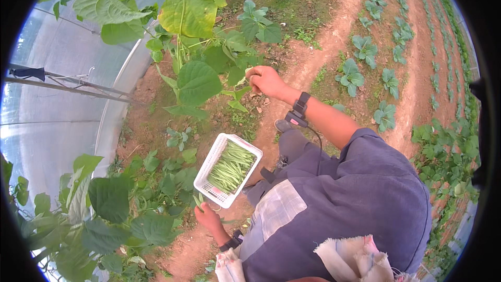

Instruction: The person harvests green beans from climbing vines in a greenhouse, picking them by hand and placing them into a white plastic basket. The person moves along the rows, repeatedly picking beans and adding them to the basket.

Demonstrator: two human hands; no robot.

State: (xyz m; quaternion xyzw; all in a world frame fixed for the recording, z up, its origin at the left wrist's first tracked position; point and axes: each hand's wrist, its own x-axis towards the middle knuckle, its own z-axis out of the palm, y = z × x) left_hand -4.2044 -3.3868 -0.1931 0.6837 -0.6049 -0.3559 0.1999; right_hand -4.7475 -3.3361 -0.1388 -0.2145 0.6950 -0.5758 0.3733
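My left hand (209, 219) is closed around a few green bean pods (199, 201), beside the lower corner of a white plastic basket (201, 174). Many long green beans (233, 166) lie in that basket. Farther up, my right hand (266, 82) is at the edge of a climbing bean plant (199, 82), its fingers pinched on a pale green piece of the plant, perhaps a pod; the fingers partly hide it. Both wrists wear black straps, the right one with a small device and a cable.
Bean foliage (109, 199) fills the lower left. Plastic greenhouse sheeting (58, 102) and a metal pole (70, 88) stand on the left. Rows of young cabbage-like plants (350, 76) grow in reddish soil at the upper right. A shoe (282, 125) rests on the dirt path.
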